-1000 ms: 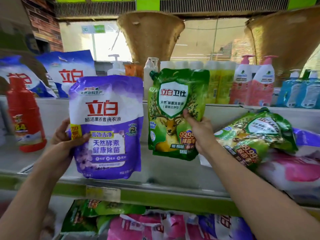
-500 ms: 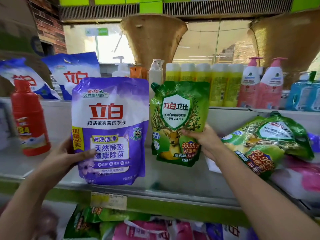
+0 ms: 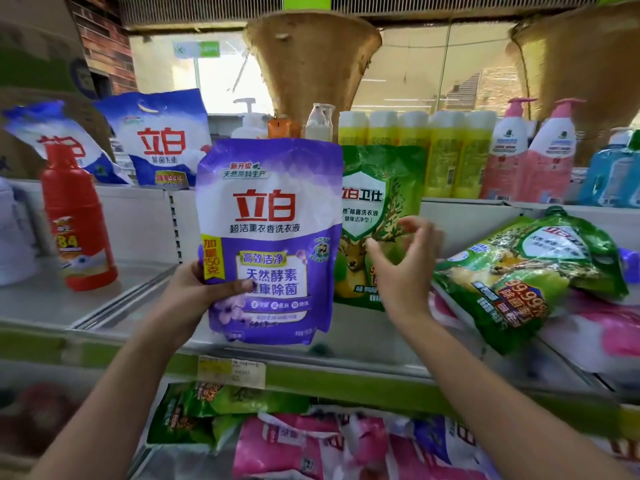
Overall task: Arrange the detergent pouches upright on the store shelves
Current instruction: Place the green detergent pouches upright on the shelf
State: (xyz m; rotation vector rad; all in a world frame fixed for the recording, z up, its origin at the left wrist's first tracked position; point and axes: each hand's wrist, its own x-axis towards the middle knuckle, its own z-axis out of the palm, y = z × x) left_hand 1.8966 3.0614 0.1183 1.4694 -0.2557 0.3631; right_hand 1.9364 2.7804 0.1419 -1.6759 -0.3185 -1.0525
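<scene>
We hold the purple pouch point(image 3: 268, 237) upright above the shelf point(image 3: 311, 372), our left hand point(image 3: 194, 292) gripping its seven-o'clock corner. At three o'clock, the green pouch point(image 3: 384, 202) stands behind our released, loosely curled right hand point(image 3: 405, 268).

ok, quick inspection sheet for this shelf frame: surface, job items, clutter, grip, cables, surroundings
Surface: pale middle shelf with green front edge.
Job items: purple pouch held upright; green deer pouch upright behind it; another green pouch lying tilted on pink pouches.
Clutter: red bottle; blue-white bags; yellow bottles above.
Grip: left hand grips the purple pouch; right hand open, holding nothing.
Cables: nothing seen.
Surroundings: woven baskets overhead; more pouches on the lower shelf.
</scene>
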